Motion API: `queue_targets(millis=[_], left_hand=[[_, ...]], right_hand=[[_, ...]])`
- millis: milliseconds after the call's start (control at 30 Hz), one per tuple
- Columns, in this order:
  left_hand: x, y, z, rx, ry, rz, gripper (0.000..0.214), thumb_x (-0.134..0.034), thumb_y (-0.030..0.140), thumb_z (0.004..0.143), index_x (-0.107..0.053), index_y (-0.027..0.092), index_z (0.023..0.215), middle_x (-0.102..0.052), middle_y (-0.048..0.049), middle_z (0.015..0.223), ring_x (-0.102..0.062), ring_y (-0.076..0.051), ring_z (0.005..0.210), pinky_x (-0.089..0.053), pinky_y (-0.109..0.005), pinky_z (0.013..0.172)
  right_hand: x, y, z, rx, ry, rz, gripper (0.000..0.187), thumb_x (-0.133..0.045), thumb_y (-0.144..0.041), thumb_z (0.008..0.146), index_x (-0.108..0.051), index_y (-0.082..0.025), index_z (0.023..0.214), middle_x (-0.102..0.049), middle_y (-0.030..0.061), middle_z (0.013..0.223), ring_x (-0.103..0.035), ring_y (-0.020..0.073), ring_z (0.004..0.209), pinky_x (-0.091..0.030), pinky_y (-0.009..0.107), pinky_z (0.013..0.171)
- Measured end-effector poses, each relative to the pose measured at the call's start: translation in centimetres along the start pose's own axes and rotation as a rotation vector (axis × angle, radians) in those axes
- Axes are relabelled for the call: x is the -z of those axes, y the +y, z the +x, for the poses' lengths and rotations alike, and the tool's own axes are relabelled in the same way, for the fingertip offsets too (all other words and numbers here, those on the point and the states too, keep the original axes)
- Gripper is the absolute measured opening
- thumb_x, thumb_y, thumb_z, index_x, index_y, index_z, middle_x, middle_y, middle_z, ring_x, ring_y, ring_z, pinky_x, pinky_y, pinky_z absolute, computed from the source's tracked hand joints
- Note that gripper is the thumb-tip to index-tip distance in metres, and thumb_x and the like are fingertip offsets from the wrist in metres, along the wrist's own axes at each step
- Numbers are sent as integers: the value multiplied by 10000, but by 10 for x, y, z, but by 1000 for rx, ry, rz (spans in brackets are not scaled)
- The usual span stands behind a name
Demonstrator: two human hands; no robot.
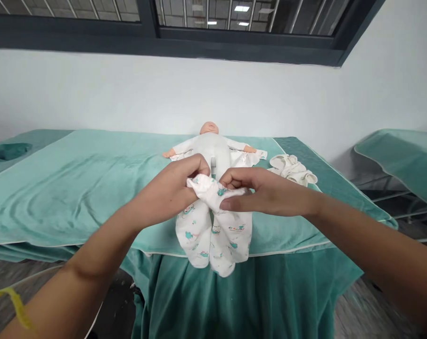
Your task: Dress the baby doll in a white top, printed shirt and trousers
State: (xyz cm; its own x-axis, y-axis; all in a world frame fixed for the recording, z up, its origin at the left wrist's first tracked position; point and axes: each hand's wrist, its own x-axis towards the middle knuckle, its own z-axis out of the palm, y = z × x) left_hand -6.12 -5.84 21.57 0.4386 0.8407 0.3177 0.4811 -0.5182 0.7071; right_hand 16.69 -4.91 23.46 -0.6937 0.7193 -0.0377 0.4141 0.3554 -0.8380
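I log: left hand (173, 190), right hand (268, 192) pinching printed baby trousers (231, 235), centre; teal bed cover (93, 188), mid-frame; barred window (245, 43), top

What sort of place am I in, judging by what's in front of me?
Possibly a baby-care training room: a baby doll lies on a green-covered bed, and your hands hold a small printed garment.

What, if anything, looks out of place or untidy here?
Mainly the cream cloth looks untidy: it lies bunched up on the green cover, right of the doll. I see nothing spilled or damaged.
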Motion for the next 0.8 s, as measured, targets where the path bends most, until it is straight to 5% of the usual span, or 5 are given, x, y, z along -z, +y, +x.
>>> queue_targets(millis=[133, 367, 600, 800], left_hand=[[0, 3, 6, 40, 96, -189, 215, -703, 235, 759, -491, 203, 771, -561, 16, 813, -487, -116, 691, -387, -229, 573], [19, -6, 8, 73, -70, -313, 342, -716, 447, 815, -514, 195, 701, -584, -8, 753, -551, -140, 680, -426, -253, 574], [16, -25, 13, 8, 314, 84, 323, -672, 435, 867, -545, 200, 685, -610, -20, 816, -555, -164, 800, -448, -278, 706], [5, -40, 17, 150, 416, 131, 305, -656, 450, 881, -559, 215, 711, -500, 26, 632, -439, -128, 594, -334, -261, 534]], right_hand=[[6, -9, 3, 57, 66, 188, 330, -753, -479, 834, -614, -182, 861, -599, -13, 796, -543, 116, 705, -398, 240, 605], [22, -6, -1, 135, 263, 132, 344, -807, -417, 801, -580, -179, 703, -572, -12, 740, -542, 117, 695, -407, 240, 593], [45, 15, -8, 116, 357, -89, 439, -794, -501, 793, -587, -184, 572, -634, 39, 922, -568, 159, 850, -447, 306, 759], [43, 42, -5, -141, 244, -159, 508, -700, -612, 842, -525, -199, 605, -421, -35, 630, -388, 114, 606, -295, 272, 571]])
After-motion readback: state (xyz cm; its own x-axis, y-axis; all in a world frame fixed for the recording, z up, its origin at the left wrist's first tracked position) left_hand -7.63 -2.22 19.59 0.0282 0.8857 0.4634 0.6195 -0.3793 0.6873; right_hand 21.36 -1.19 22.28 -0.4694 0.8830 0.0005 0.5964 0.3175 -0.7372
